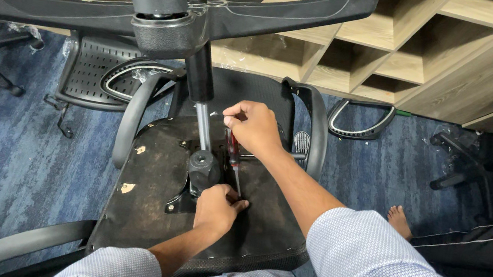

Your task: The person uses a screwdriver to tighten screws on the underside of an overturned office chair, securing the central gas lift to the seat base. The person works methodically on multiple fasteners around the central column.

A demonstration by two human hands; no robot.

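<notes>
Gripping screwdriver, right hand clenched; left hand pinches tip on chair underside; slip risks jabbing fingers.

Screwdriver upright on upturned seat, right of gas cylinder

The screwdriver tip is hidden behind the left hand, its handle top inside the right hand; the chair base runs off the top edge, and a bare foot shows at right, its owner cut off.
</notes>
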